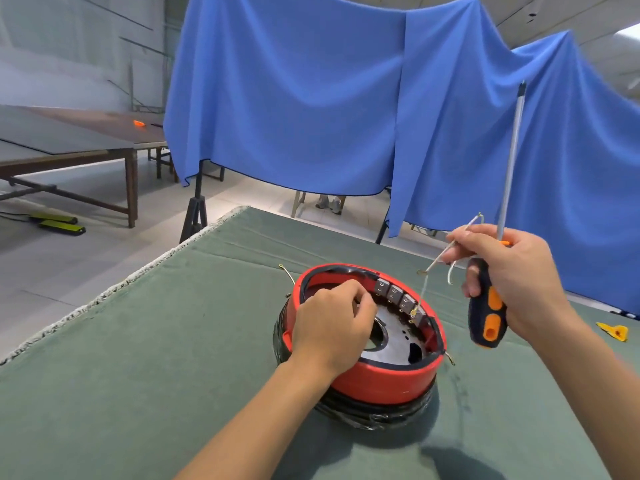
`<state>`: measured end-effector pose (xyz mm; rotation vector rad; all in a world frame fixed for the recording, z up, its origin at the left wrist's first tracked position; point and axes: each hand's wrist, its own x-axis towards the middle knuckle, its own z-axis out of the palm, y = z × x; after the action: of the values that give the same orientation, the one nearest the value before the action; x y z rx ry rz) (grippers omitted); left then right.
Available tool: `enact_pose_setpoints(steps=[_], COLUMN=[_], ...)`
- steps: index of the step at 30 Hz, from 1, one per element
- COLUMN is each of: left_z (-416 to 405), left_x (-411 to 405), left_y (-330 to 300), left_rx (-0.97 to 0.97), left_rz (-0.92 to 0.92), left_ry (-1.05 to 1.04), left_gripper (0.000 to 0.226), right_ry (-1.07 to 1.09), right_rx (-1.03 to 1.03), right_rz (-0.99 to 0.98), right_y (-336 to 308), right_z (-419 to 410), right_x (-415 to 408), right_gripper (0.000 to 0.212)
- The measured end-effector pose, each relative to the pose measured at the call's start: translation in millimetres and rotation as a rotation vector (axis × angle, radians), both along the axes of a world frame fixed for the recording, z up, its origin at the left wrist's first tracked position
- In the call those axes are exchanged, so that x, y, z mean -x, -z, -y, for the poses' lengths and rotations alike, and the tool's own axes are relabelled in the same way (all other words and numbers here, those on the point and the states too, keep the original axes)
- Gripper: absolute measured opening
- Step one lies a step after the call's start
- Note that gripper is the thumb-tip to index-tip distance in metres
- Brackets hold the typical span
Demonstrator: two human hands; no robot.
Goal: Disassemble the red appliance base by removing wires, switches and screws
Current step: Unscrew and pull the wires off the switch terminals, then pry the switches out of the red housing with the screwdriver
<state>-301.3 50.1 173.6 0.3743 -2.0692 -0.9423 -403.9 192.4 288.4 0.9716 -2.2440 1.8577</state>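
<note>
The red appliance base [381, 381] stands upside down on the green table cover [138, 375], with a black wrapped ring under it. A row of grey switches [398, 296] lines its inner far wall above a metal plate. My left hand [332, 327] reaches into the base with fingers curled near the leftmost switch; what it holds is hidden. My right hand [509, 275] is raised to the right of the base. It grips a black and orange screwdriver [486, 306], shaft pointing up, and pinches a white wire [436, 263] that runs down to a switch terminal.
Loose wire ends [285, 271] stick out behind the base's left rim. A yellow plastic piece [614, 331] lies at the table's right edge. Blue cloth [346, 98] hangs behind the table. A dark tripod [195, 209] and brown tables [86, 147] stand to the left.
</note>
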Motion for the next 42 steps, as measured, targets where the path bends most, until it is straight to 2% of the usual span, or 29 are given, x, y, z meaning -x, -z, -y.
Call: enact_pose_setpoints(steps=[3, 6, 10, 12, 16, 22, 24, 27, 32, 35, 36, 38, 42], left_z=[1, 1, -1, -1, -1, 2, 2, 3, 5, 8, 11, 21, 51], left_x=[1, 1, 1, 1, 0, 0, -1, 1, -2, -3, -3, -5, -12], left_y=[2, 2, 3, 2, 1, -1, -1, 0, 1, -3, -4, -5, 10], left_rx=[0.051, 0.087, 0.095, 0.099, 0.121, 0.141, 0.159, 0.174, 0.185, 0.080, 0.036, -0.008, 0.001], left_rz=[0.052, 0.080, 0.089, 0.090, 0.100, 0.082, 0.054, 0.019, 0.091, -0.008, -0.051, -0.103, 0.001], left_ry=[-0.015, -0.022, -0.030, -0.027, -0.017, 0.020, 0.008, -0.006, 0.092, 0.159, 0.143, 0.066, -0.004], left_gripper=[0.031, 0.025, 0.021, 0.021, 0.022, 0.022, 0.021, 0.019, 0.018, 0.019, 0.019, 0.017, 0.021], right_ry=[0.186, 0.346, 0.408, 0.356, 0.257, 0.366, 0.398, 0.480, 0.511, 0.483, 0.449, 0.357, 0.069], right_rx=[-0.158, -0.458, -0.913, -0.995, -0.924, -0.776, -0.863, -1.018, -1.035, -0.840, -0.736, -0.597, -0.498], right_rz=[-0.176, -0.287, -0.230, -0.160, 0.007, 0.097, 0.076, -0.061, -0.142, -0.286, -0.331, -0.406, -0.422], right_y=[-7, 5, 56, 84, 119, 122, 127, 135, 129, 112, 104, 91, 80], right_z=[-12, -24, -35, -35, -32, -40, -44, -47, -47, -43, -39, -27, 8], right_x=[19, 41, 65, 71, 75, 76, 71, 60, 46, 30, 20, -1, -40], right_gripper=[0.018, 0.020, 0.018, 0.018, 0.023, 0.024, 0.017, 0.013, 0.018, 0.013, 0.009, 0.012, 0.017])
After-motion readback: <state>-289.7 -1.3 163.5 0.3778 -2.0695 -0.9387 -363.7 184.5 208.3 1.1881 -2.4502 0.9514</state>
